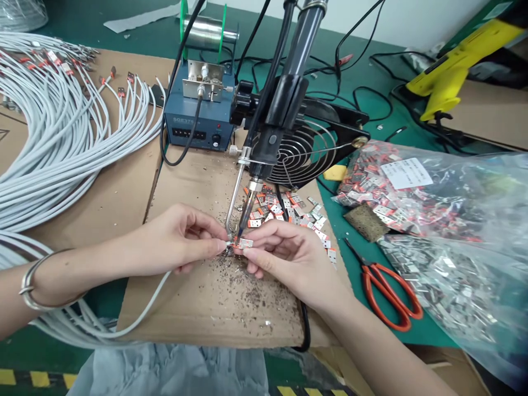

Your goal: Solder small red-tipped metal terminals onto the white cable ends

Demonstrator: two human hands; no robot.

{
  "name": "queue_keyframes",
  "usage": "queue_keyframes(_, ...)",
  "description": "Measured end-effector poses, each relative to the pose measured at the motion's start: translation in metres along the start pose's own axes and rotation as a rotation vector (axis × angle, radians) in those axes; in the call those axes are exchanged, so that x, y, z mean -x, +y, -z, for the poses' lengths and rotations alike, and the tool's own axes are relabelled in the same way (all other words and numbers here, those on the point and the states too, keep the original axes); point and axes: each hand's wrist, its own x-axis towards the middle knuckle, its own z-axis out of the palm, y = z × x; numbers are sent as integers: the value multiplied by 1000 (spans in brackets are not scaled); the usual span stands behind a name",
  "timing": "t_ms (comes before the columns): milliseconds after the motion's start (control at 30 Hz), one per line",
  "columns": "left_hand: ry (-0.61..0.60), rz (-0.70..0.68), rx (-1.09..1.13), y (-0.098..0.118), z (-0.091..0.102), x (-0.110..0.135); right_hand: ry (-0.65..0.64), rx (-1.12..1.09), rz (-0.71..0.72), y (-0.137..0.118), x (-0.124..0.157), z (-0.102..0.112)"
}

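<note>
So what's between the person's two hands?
In the head view: a small connector held by the right hand, the soldering iron tip, and a thin metal tube's end near the left hand.

Bright, diffuse light, soft shadows, glints on the clear bags, wide-angle stretch toward edges

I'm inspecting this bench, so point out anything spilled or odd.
Dark crumbs lie strewn over the cardboard near the left hand and right hand, looking like spilled debris. Loose connectors lie jumbled by the fan.
</note>
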Motion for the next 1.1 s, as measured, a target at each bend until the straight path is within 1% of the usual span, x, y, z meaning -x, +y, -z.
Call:
queue_keyframes(100, -2, 1, -5, 0, 0, 0, 1, -3, -5, 0, 0, -1)
queue_keyframes(267, -4, 53, -56, 2, 0, -1, 7, 4, -6, 2, 0, -2)
queue_keyframes(467, 3, 41, -54, 2, -1, 0, 11, 20, -23, 1, 0, -3)
queue_keyframes(733, 74, 97, -54, 2, -5, 0, 16, 42, -1, 1, -1, -3)
queue_keyframes(800, 100, 76, -65, 2, -6, 1, 17, 45, -6, 1, -2, -3)
queue_keyframes(967, 161, -56, -132, -4, -8, 2, 22, 35, -24, 1, -2, -4)
queue_keyframes(1100, 187, -104, -202, -8, -8, 0, 33, 41, -23, 1, -2, -4)
